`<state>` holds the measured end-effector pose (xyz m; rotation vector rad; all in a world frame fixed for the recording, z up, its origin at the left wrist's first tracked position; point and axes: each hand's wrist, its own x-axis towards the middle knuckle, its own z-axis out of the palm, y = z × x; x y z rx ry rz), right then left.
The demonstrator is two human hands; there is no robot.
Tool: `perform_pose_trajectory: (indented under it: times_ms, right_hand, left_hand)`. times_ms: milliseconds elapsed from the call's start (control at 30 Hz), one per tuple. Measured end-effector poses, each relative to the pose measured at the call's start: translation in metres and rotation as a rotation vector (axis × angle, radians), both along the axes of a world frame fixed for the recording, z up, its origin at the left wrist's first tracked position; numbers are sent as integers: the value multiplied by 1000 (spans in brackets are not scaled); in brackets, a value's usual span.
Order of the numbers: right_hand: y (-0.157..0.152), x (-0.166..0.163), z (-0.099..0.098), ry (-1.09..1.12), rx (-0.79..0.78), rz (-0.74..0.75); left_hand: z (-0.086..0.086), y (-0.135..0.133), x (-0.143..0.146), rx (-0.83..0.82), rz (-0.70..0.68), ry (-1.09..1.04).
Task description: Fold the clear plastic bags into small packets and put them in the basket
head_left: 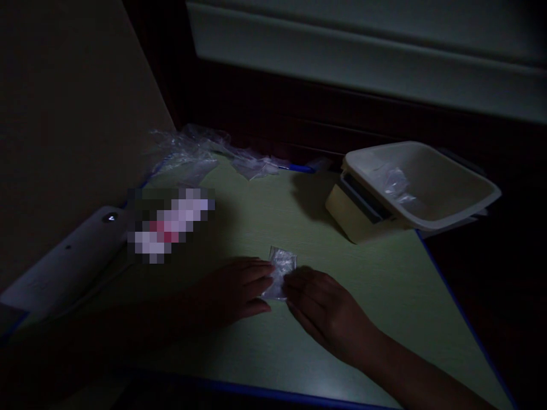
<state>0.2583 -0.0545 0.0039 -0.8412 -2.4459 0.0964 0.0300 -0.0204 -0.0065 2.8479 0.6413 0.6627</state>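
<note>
A small folded piece of clear plastic (284,261), which looks like a bag, lies flat on the pale green table (265,216). My left hand (243,287) rests at its left side, fingers stretched out with the fingertips touching its edge and the thumb apart below. From the right, my right hand (320,304) has its fingers closed together at the plastic's right edge. Those fingertips cover part of that edge. Dim light leaves the plastic's folds hard to make out.
Loose crumpled plastic bags (192,151) lie along the back left edge, near a blue pen-like object (301,168). A cream plastic tub (354,210) with clear plastic inside stands tilted at the right. At left are a pale flat device (70,259) and a pixelated object (171,225).
</note>
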Motion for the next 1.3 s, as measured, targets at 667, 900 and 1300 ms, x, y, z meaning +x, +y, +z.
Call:
perform_pose_trajectory:
  times_ms: [667,900,1300]
  right_hand:
    - [-8,-1,2,262,-372,-74]
    - [-6,0,0,259,-296,-75]
    - [-1,-5,9,122,-17,133]
  left_hand:
    - [1,0,5,-359,164,-157]
    - [-2,-5,4,-279,220,-191]
    - [0,-6,3,-186,215,-177]
